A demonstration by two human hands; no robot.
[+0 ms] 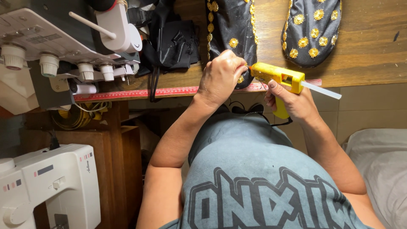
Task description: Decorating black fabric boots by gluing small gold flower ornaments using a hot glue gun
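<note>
Glue gun (277, 80), yellow, being gripped in right hand (292, 104) by its handle, fingers wrapped tight around the grip, nozzle pointing left toward the other hand. Clear glue stick (321, 90) projecting from the rear of the gun, angling out to the right past the table edge.

Left hand (220, 78) closing into a loose fist at the table's front edge, knuckles up, pressing down on the lower end of a black fabric piece (233, 25) trimmed with gold sequin flowers. Whether anything small is being pinched inside that fist: cannot tell, fingertips hidden. Gun nozzle sitting just beside the fist, right at the fabric's lower edge.

Second black piece (311, 29) with the same gold flowers lying further right on the wooden table (373, 46), apart from both hands. Red measuring strip (140, 93) running along the table's front edge. Bundle of black cloth (174, 42) lying left of the first piece.

White overlock machine (55, 46) with four tension knobs occupying the table's left end. White sewing machine (46, 186) standing lower left, below table level. Grey printed shirt (254, 178) filling the lower centre. Pale cushion (381, 165) lying at lower right.
</note>
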